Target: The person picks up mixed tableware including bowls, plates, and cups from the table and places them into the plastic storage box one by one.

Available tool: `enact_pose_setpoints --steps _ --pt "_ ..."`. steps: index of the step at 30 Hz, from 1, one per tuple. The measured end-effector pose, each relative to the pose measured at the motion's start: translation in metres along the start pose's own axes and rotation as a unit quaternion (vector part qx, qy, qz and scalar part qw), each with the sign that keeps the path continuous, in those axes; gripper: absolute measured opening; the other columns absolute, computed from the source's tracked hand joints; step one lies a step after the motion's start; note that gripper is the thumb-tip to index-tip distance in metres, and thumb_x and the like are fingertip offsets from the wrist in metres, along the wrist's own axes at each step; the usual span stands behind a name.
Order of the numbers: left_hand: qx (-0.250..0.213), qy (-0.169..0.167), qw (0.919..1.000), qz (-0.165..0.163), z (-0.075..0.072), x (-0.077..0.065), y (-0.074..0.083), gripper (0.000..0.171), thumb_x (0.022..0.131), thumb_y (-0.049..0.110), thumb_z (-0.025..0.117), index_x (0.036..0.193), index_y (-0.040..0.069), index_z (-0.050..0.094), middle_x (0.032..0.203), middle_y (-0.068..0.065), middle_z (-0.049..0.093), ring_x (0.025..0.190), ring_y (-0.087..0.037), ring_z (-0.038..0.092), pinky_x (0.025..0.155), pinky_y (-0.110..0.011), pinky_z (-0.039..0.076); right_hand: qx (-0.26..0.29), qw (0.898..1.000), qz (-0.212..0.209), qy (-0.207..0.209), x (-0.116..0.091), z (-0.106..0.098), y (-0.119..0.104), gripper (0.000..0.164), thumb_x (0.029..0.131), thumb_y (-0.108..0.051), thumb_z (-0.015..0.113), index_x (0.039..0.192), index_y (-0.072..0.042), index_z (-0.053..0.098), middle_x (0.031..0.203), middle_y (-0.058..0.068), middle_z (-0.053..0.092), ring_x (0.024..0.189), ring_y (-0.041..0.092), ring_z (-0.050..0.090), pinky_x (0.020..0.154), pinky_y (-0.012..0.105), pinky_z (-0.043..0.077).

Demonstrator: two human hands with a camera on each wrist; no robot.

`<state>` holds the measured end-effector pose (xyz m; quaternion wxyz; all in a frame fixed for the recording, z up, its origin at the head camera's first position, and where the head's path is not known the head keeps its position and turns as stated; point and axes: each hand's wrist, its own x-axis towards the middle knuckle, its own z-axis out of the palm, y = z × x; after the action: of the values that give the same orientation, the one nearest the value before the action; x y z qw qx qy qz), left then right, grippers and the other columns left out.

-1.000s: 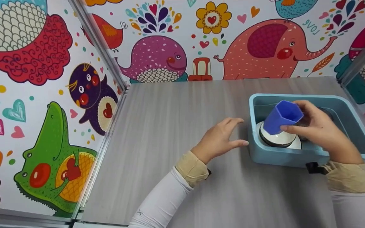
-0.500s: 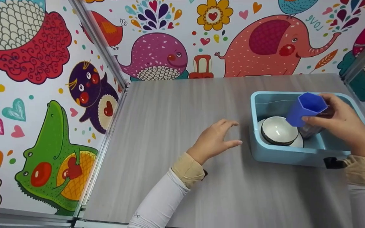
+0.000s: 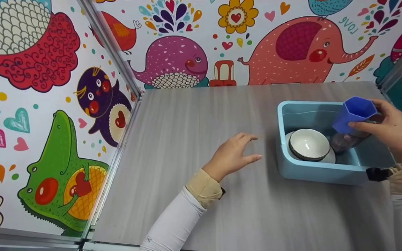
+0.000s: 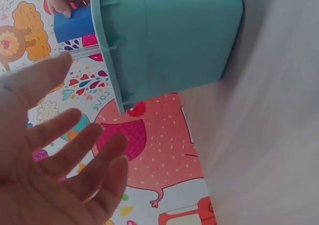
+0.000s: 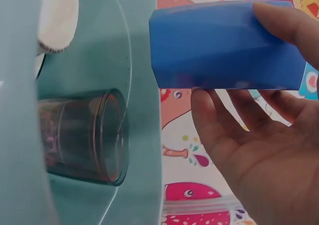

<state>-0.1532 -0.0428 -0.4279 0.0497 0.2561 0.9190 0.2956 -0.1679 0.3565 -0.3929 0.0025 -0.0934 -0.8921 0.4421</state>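
My right hand (image 3: pixel 394 127) pinches a blue six-sided cup (image 3: pixel 344 120) between thumb and fingers, its open end tilted up. The cup is over the right part of a light blue plastic tub (image 3: pixel 321 175). In the right wrist view the blue cup (image 5: pixel 219 45) is above the rim, clear of a see-through drinking glass (image 5: pixel 79 135) standing inside the tub. Left of the glass, a white dark-rimmed bowl (image 3: pixel 309 143) sits on a white plate (image 3: pixel 331 157). My left hand (image 3: pixel 230 156) is held empty beside the tub's left wall, fingers spread and relaxed.
The tub stands on a grey wood-grain table (image 3: pixel 194 139), toward its right side. Panels with cartoon animals close off the left and back, joined by a metal corner post (image 3: pixel 112 48). Another metal post (image 3: pixel 401 66) rises at the right.
My right hand has carried the blue cup rightward, from above the bowl to over the tub's right part, uncovering bowl and glass. My left hand has drifted slightly left.
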Motion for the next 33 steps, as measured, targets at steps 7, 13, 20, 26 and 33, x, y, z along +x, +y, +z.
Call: enact_pose_setpoints --steps 7,13,20,26,33 --pt "0.005 0.008 0.9999 0.005 -0.004 -0.002 -0.005 0.056 0.095 0.043 0.069 0.143 0.018 0.055 0.144 -0.001 0.057 0.131 -0.016 0.057 0.108 -0.033 0.050 0.009 0.998 0.015 0.053 0.010 -0.008 0.013 0.096 0.089 -0.047 0.073 0.163 -0.023 0.016 0.166 0.024 0.019 0.143 0.054 0.028 0.115 0.072 0.024" --pt "0.009 0.000 1.0000 -0.003 -0.005 -0.003 -0.009 0.054 0.097 0.043 0.067 0.143 0.019 0.054 0.144 -0.002 0.057 0.130 -0.018 0.058 0.106 -0.035 0.051 0.013 0.997 0.037 0.061 0.017 -0.013 0.021 0.094 0.092 -0.047 0.070 0.163 -0.021 0.015 0.168 0.022 0.014 0.148 0.053 0.022 0.119 0.068 0.019" --pt "0.010 -0.001 0.9999 -0.006 -0.006 -0.005 -0.011 0.054 0.097 0.044 0.066 0.144 0.019 0.054 0.144 -0.002 0.057 0.129 -0.017 0.058 0.106 -0.035 0.051 -0.014 0.999 0.027 0.021 0.022 -0.019 0.021 0.108 0.088 -0.052 0.072 0.162 -0.007 0.009 0.163 0.033 0.015 0.139 0.058 0.026 0.114 0.075 0.021" --pt "0.002 -0.008 0.9999 -0.015 -0.005 -0.010 -0.015 0.054 0.098 0.044 0.065 0.144 0.019 0.054 0.146 -0.002 0.055 0.131 -0.018 0.057 0.107 -0.036 0.050 -0.016 0.999 0.021 0.025 0.026 -0.019 0.020 0.105 0.089 -0.049 0.073 0.162 -0.006 0.010 0.163 0.033 0.016 0.138 0.057 0.026 0.113 0.074 0.023" --pt "0.000 -0.006 0.9997 -0.022 -0.007 -0.020 -0.025 0.054 0.098 0.043 0.065 0.144 0.018 0.054 0.145 -0.003 0.056 0.131 -0.020 0.057 0.107 -0.037 0.050 -0.008 0.999 0.035 0.022 0.025 -0.017 0.031 0.106 0.089 -0.051 0.071 0.162 -0.005 0.009 0.164 0.033 0.014 0.139 0.055 0.023 0.116 0.072 0.022"
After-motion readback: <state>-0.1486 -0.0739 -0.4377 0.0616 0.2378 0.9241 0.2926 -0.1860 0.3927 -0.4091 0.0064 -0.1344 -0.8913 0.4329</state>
